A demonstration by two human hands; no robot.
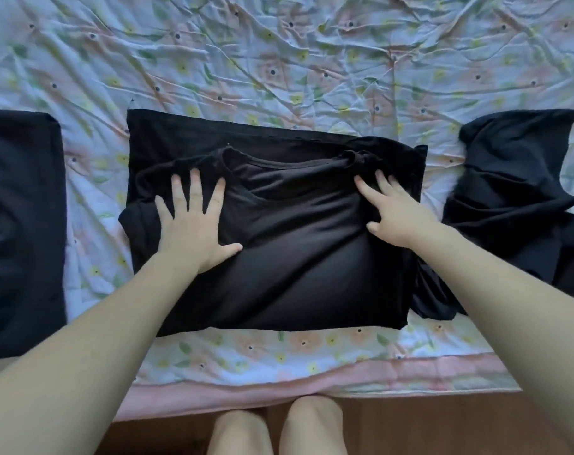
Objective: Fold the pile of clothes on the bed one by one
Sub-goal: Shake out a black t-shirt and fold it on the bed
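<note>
Looking down, I see a black short-sleeved T-shirt (305, 257) folded into a rectangle at the middle of the bed's wrinkled floral sheet (279, 60). My left hand (194, 224) lies flat on its left shoulder, fingers spread wide, gripping nothing. My right hand (394, 211) presses its right shoulder, fingers straight. A neat dark folded stack (20, 224) lies far left; a crumpled pile of dark clothes (515, 192) lies right.

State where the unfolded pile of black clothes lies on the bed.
In the head view, the crumpled pile lies at the right on the floral sheet, just right of the black shirt under both hands.
</note>
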